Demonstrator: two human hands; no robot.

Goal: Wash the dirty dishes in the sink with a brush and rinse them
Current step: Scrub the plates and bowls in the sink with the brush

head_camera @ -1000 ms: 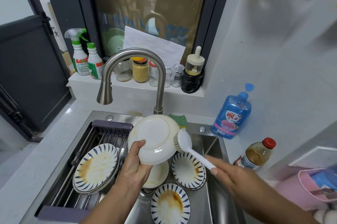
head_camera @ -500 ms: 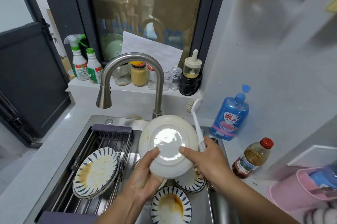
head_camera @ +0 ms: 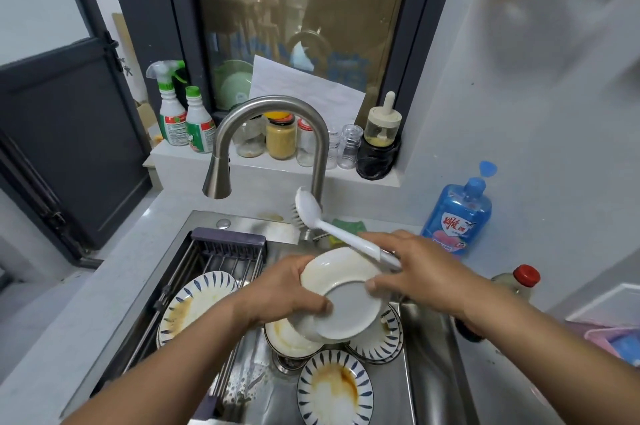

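Over the steel sink I hold a white plate, underside up and tilted. My left hand grips its left rim, thumb on the base. My right hand holds the handle of a white dish brush and its fingers also touch the plate's right edge. The brush head points up and left, off the plate, near the faucet. Below lie dirty blue-striped plates: one on the rack, one at the front, one at the right, and a white dish.
A purple-ended drain rack spans the sink's left half. Blue dish soap and a red-capped bottle stand on the right counter. Spray bottles and jars line the window ledge. A green sponge lies behind the sink.
The plate was turned over and lowered; its underside now faces up. The brush swung off the plate, its head now pointing left toward the faucet. My right hand's fingers stay on the plate.
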